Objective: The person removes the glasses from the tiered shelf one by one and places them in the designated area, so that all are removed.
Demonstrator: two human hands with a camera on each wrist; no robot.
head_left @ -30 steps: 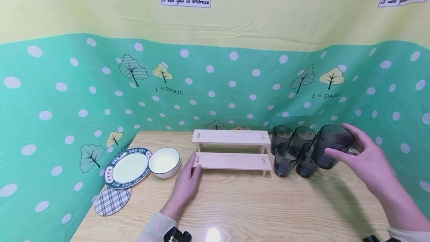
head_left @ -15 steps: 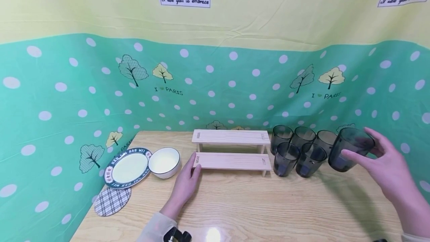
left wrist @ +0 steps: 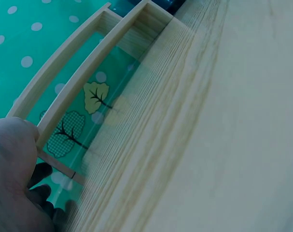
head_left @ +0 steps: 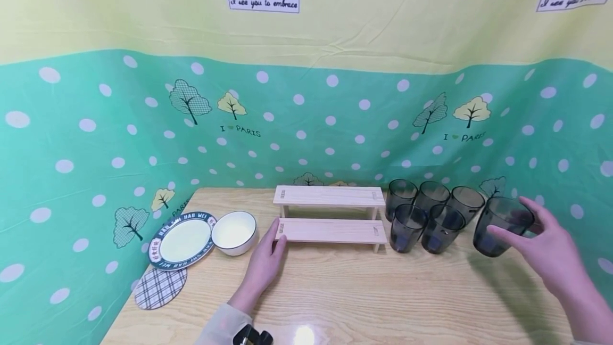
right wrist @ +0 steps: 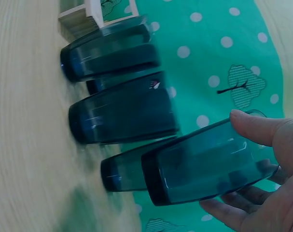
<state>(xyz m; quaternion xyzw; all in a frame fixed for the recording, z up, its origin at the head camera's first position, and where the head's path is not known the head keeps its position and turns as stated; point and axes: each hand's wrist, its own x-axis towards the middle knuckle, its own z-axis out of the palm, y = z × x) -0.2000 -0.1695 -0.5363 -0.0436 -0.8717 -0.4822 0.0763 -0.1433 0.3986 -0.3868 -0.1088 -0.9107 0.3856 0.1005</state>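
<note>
My right hand (head_left: 551, 249) grips a dark, see-through drinking glass (head_left: 498, 230) between thumb and fingers. In the right wrist view its base is apart from the tabletop, and the glass is slightly tilted. Several matching glasses (head_left: 409, 228) stand upright in two rows just to its left. My left hand (head_left: 263, 260) holds the left end of the lower step of a two-tier wooden rack (head_left: 330, 229). The left wrist view shows the thumb against that step and the fingers curled behind its end.
A white bowl (head_left: 234, 233) sits left of the rack, beside a blue-rimmed plate (head_left: 184, 241). A checked round mat (head_left: 160, 287) lies at the table's left edge. Green dotted cloth (head_left: 330, 142) hangs behind and at both sides of the wooden table (head_left: 359, 302).
The glass in my right hand has moved right, away from the other glasses, then lower and slightly nearer to me. My left hand has stayed on the rack.
</note>
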